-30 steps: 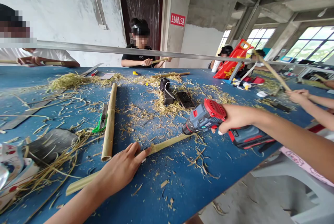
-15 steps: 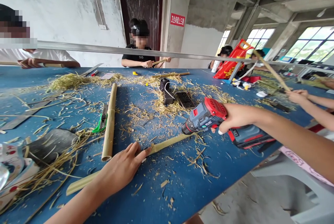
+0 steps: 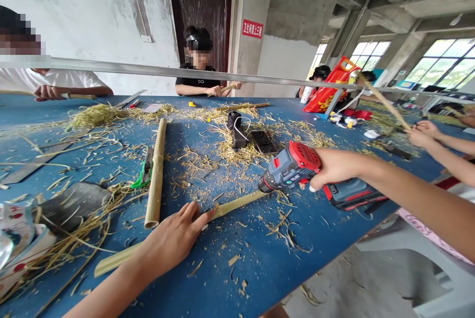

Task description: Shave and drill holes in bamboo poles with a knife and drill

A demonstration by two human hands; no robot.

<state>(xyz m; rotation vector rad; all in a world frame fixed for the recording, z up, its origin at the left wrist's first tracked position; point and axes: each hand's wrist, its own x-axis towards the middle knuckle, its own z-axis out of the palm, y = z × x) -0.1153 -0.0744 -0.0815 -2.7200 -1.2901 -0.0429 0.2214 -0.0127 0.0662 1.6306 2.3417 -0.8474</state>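
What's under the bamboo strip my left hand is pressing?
The left hand presses the bamboo strip against the blue table, with shavings scattered beside it. Whatever lies directly beneath the strip is covered and cannot be seen.

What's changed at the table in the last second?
The hand of the co-worker opposite slid toward the view's right along a pale bamboo stick. The red-and-grey cordless drill shifted very slightly in the right hand. Nothing was taken up or let go. The left hand stayed spread on the flat pale bamboo strip.
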